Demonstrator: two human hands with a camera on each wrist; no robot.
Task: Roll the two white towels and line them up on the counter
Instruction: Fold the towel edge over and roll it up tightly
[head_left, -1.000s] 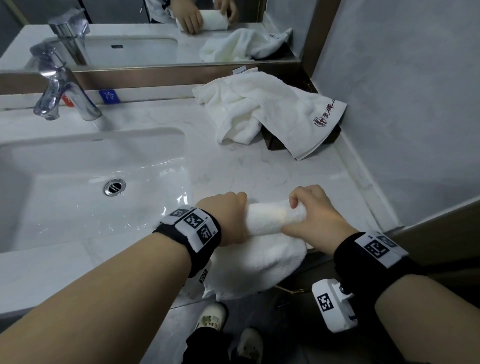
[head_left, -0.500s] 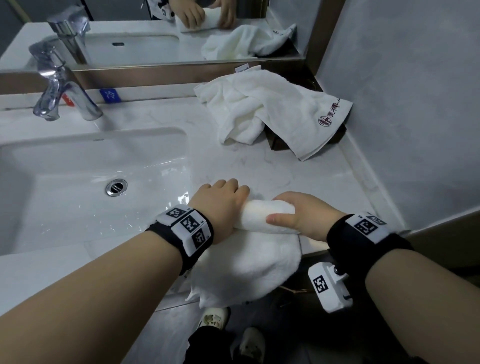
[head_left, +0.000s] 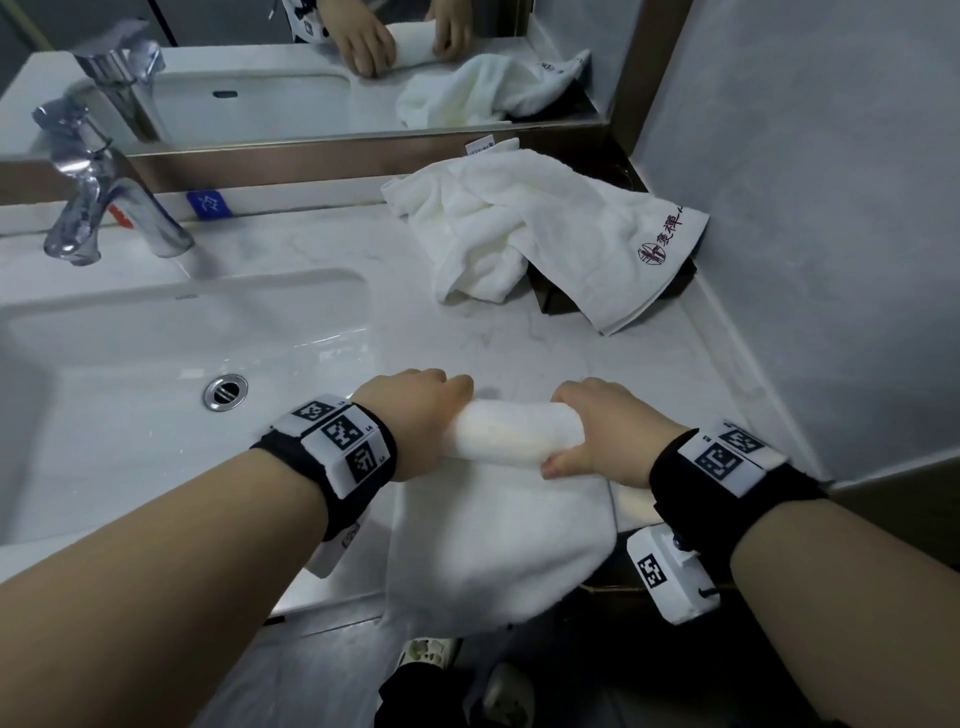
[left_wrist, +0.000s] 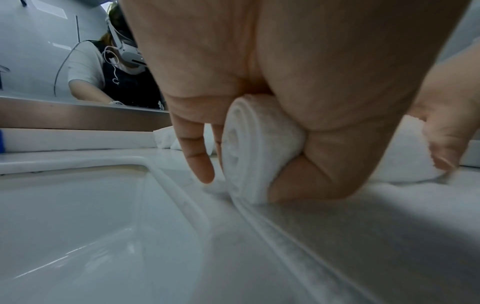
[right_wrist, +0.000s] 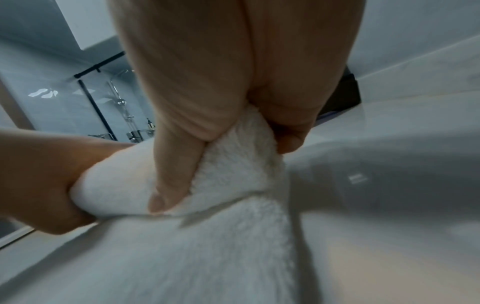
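Note:
A white towel (head_left: 511, 434) lies half rolled on the marble counter (head_left: 545, 358) near its front edge. Its loose end (head_left: 493, 551) hangs over that edge. My left hand (head_left: 415, 421) grips the roll's left end, whose spiral layers (left_wrist: 249, 148) show in the left wrist view, thumb underneath. My right hand (head_left: 602, 431) grips the right end, thumb (right_wrist: 171, 181) pressed on the terry cloth (right_wrist: 233, 170). The second white towel (head_left: 524, 244), with a red logo, lies crumpled at the back right of the counter.
A white sink basin (head_left: 156, 374) with a drain (head_left: 226, 392) lies to the left, a chrome tap (head_left: 98, 208) behind it. A mirror (head_left: 311, 67) runs along the back. A grey wall (head_left: 831, 208) closes the right side. A dark object (head_left: 556, 296) sits under the crumpled towel.
Both hands turned the roll and shifted their hold on it. The roll sits slightly farther onto the counter and looks thicker, with less towel hanging over the edge.

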